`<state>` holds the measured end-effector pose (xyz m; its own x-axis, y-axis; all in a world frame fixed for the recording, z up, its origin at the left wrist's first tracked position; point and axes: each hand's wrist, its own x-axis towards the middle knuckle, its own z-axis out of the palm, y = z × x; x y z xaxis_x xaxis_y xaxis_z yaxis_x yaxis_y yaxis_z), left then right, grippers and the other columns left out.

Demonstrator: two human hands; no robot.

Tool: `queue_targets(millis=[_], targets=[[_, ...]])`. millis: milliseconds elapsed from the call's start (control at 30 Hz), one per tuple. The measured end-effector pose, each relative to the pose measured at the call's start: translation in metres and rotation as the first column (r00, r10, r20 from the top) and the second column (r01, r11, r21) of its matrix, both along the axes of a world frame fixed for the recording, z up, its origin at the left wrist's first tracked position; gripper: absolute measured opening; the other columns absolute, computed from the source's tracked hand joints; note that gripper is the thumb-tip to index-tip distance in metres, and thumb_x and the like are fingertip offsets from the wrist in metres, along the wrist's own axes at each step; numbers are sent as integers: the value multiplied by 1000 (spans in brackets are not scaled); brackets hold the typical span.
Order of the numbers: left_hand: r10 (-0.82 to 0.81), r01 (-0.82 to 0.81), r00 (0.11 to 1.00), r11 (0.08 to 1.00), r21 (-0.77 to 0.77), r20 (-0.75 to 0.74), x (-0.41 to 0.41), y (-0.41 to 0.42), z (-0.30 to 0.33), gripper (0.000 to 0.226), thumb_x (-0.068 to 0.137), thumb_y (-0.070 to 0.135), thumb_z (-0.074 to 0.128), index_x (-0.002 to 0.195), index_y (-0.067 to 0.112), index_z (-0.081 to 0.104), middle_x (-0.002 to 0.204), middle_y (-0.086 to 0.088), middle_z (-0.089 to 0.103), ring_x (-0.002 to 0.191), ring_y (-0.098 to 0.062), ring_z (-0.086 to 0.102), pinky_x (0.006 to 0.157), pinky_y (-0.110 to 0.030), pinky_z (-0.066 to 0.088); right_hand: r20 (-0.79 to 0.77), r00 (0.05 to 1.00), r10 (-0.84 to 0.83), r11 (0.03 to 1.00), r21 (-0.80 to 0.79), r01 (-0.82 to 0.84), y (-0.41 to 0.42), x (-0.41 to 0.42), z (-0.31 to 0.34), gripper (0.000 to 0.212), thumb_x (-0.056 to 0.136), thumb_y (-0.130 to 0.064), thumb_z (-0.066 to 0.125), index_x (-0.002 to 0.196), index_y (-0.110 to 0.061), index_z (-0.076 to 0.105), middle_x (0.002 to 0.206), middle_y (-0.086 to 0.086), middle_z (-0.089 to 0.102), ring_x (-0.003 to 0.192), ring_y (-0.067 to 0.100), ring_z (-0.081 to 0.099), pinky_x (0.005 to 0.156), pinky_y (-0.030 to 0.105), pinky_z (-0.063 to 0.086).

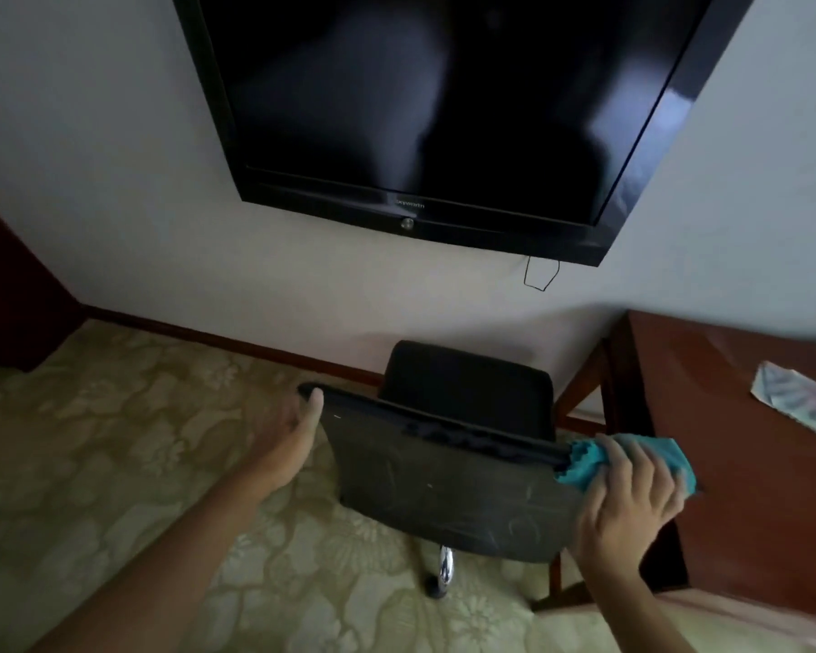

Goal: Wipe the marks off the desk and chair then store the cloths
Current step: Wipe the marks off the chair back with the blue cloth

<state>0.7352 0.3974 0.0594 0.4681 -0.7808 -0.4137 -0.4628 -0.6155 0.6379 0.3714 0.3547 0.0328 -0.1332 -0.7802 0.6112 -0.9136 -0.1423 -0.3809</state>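
head view: the chair (448,468) stands on the patterned carpet (114,440) with its dark backrest toward the camera, faint pale scribbles showing low on that back. the left hand (298,424) holds the backrest's top left corner, thumb hooked over the edge, steadying it. the right hand (632,497) grips a bunched teal cloth (632,457) and presses it on the top right corner of the backrest, just beside the brown surface (726,417). a 2nd, pale patterned cloth (801,400) lies flat on that surface, well apart from both hands. a dark television (425,101) hangs on the wall above.

what could go wrong, as i judge it: the chair has a chrome leg (445,565) with what looks like a caster under it, so a hard push with the teal cloth may roll or swivel it away, or knock it into the surface; the left hand's hold is the only thing against that. the cloth is bunched small, so a stroke may skip the low scribbles, which sit well below where it presses. the right hand is blurred, so how firmly the cloth sits in it is hard to tell, and a loose fold could drop to the carpet.

containers: i see no bin, drawer or basket here, so where the 2 cloths are to be stored cannot be told.
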Motion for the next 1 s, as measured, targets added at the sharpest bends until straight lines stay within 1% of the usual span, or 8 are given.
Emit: queue_targets(millis=[133,333,467,633,700,800,933,1000], targets=[[-86,71,989,990,-126,-117,25,-7,-7,108,68,98,16,137,17,38,129,-11,52,116,-30,54,94,-44,44,-146,985,89,996,46,-83,21,86,8,40,91,-26,39,126,-15,54,120,17,61,120,36,46,111,60,24],[-278,248,953,944,-216,-118,61,-15,-27,82,75,95,17,135,42,35,134,11,51,122,-16,53,102,-51,45,-453,821,348,933,250,-258,25,259,10,65,81,-32,64,143,-20,47,142,10,53,130,34,48,112,54,24],[-275,177,916,931,-320,-293,74,-20,-47,35,89,75,34,120,60,43,126,20,58,118,0,56,107,-45,45,-618,656,433,900,253,-355,6,292,-8,74,73,-30,74,143,-20,50,149,6,49,138,34,39,115,50,18],[-306,98,834,901,-422,-459,82,-29,-71,30,95,54,46,124,47,52,129,18,62,126,0,53,108,-30,41,-834,445,327,867,76,-493,-11,269,-35,49,103,-17,27,152,-17,38,161,2,24,152,33,7,124,48,-2],[-265,19,804,906,-422,-533,80,-38,-76,23,103,42,42,121,41,56,121,25,65,124,5,54,99,-15,41,-845,456,280,867,18,-499,-18,268,-32,54,102,-15,17,152,-16,37,161,1,20,152,31,-3,123,47,-5],[-259,-59,762,885,-462,-593,71,-43,-109,29,108,19,29,109,34,53,105,29,64,95,24,56,77,2,40,-861,477,177,841,-119,-528,-21,273,-50,56,99,-15,20,154,-15,32,162,1,15,151,31,-8,123,46,-9],[-271,-100,780,836,-540,-564,64,-59,-160,44,97,60,41,123,31,61,133,4,62,125,-7,56,107,-24,42,-884,441,157,840,-115,-531,-32,263,-101,56,95,-19,36,151,-13,39,159,6,31,151,31,10,121,43,-1],[-245,-148,830,769,-621,-501,62,-72,-180,34,90,58,42,107,38,65,130,-5,64,123,-19,56,113,-43,38,-909,368,199,866,-13,-500,-39,251,-136,59,88,-23,48,146,-16,48,149,6,49,140,29,25,118,43,11]])
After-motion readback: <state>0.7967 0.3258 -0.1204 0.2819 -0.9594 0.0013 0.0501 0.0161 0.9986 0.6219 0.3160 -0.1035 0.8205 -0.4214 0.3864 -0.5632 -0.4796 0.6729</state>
